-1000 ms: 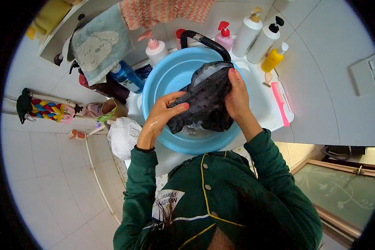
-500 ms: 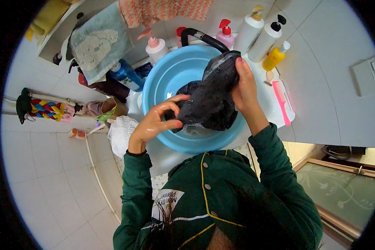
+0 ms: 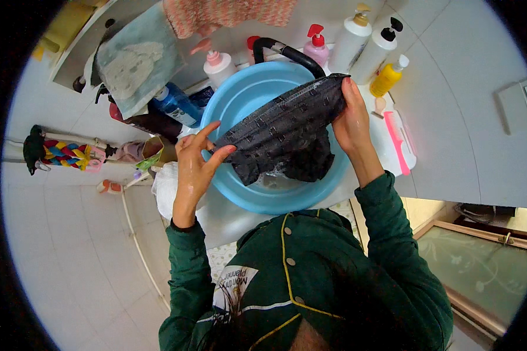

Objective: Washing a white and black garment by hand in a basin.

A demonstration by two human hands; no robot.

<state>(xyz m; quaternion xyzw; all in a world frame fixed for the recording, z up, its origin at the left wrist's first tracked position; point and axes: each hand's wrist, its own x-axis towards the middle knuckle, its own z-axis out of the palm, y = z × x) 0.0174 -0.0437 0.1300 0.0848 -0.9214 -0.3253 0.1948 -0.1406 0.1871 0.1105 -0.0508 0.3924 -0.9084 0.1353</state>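
Note:
A wet black garment (image 3: pixel 287 128) with a small dark pattern and a band along its top edge is stretched between my hands, slanting up to the right. My right hand (image 3: pixel 352 120) grips the band's upper right end, thumb on top. The left end is held by my left hand (image 3: pixel 196 164) at the thumb, with the index finger sticking out. Beneath the cloth is a light blue basin (image 3: pixel 249 202). The garment's lower part hangs into it, over a little sudsy water. Its exact kind I cannot tell.
A black curved tap (image 3: pixel 290 52) reaches over the basin's back rim. Pump bottles (image 3: pixel 348 44) and a yellow bottle (image 3: pixel 389 76) stand behind. A pink comb (image 3: pixel 397 143) lies at right. On the left are a blue bottle (image 3: pixel 175 105), a hanging towel (image 3: pixel 137 61) and white cloth (image 3: pixel 165 190).
The bunched garment has been spread into a taut band. My left hand has moved left and now holds its left end; my right hand has shifted slightly right and down.

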